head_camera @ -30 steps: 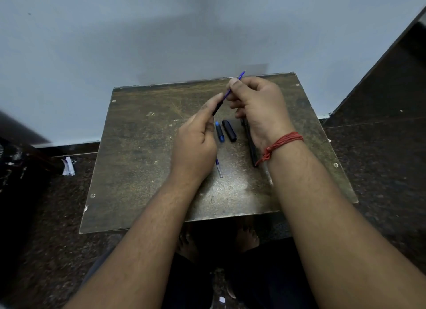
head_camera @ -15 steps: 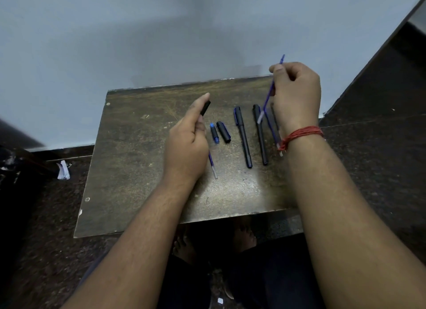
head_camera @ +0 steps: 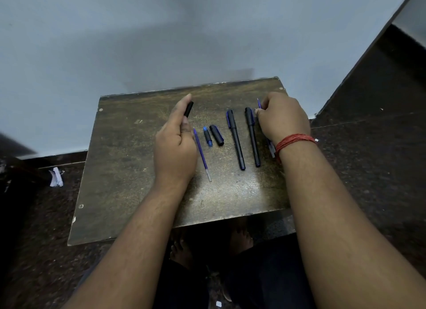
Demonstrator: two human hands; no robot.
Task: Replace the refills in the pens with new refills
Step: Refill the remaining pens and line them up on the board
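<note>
Right hand (head_camera: 282,117) lowered, pinching refill (head_camera: 259,104)

I sit at a worn brown table (head_camera: 138,170) pushed against a pale grey wall (head_camera: 115,32). Left of the table, a crumpled scrap of paper (head_camera: 56,177) lies on the dark speckled floor (head_camera: 368,159). Under the table's near edge my bare feet (head_camera: 241,239) show. A red thread (head_camera: 294,140) circles my wrist above the table's right side.

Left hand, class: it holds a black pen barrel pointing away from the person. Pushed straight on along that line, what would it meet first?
Probably nothing on the table: beyond the left hand and pen barrel lies bare tabletop, then the wall, though depth is unclear.
</note>
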